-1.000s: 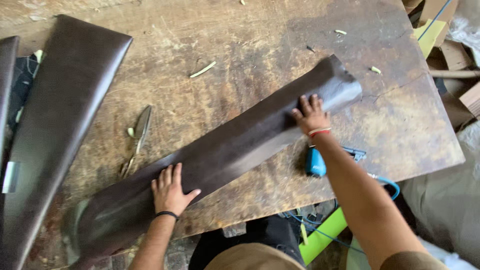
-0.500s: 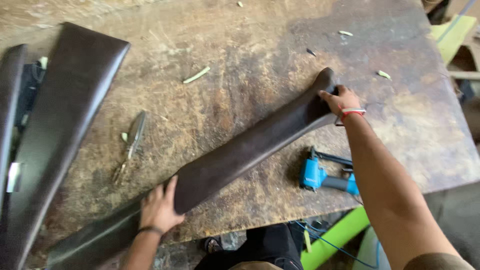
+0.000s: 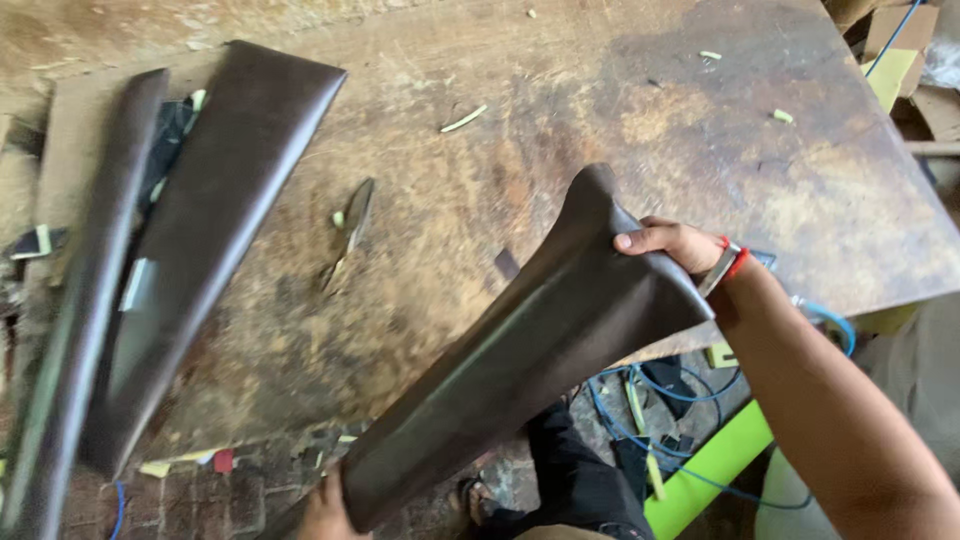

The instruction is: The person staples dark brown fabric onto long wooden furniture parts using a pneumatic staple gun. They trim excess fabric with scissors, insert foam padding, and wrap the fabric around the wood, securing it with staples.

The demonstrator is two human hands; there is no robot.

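Dark brown leather-covered panel [image 3: 530,350], long, flared, glossy

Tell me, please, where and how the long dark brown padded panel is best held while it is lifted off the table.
Probably at its two ends, one hand each. The long dark panel is tilted, its wide flared end up and its narrow end low. The right hand pinches the flared end's edge from the right; the left hand supports the low end from beneath. Its length and likely flex favour this over a middle grip.

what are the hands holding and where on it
Both hold the long dark brown padded panel: right hand grips its upper flared end, left hand its lower end, lifted off the wooden table.
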